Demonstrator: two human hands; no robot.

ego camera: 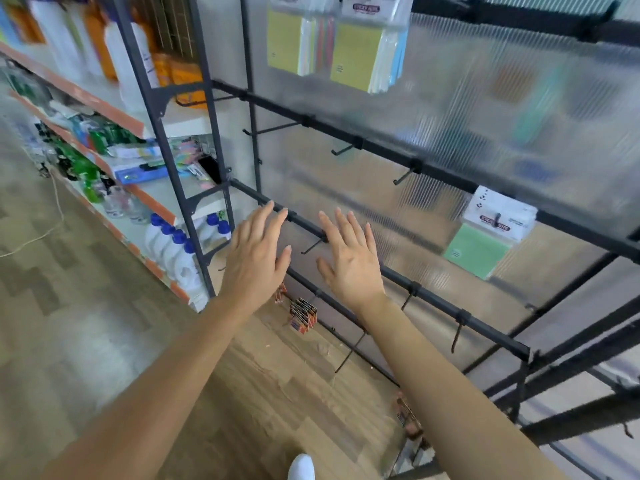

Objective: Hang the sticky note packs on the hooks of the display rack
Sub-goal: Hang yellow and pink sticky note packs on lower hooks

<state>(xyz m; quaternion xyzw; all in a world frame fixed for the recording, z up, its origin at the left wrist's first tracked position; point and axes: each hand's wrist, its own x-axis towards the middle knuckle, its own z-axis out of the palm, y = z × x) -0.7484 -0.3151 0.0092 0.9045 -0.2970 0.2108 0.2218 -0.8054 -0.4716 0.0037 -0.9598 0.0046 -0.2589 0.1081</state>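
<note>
A black display rack (377,148) with horizontal bars and short hooks stands in front of me. Two sticky note packs hang at the top: one yellow (294,39), one yellow and blue (367,50). A green pack (485,240) hangs on a hook at the right of the middle bar. My left hand (258,254) and my right hand (349,258) are both stretched out flat, fingers straight, in front of the lower bar, holding nothing. A bare hook (313,245) sticks out between them.
Several bare hooks (343,148) line the middle bar. Small orange packs (303,315) hang low on the rack. At the left stand store shelves (138,129) with bottles and goods. Wooden floor (86,323) lies below, with a white shoe tip (301,467).
</note>
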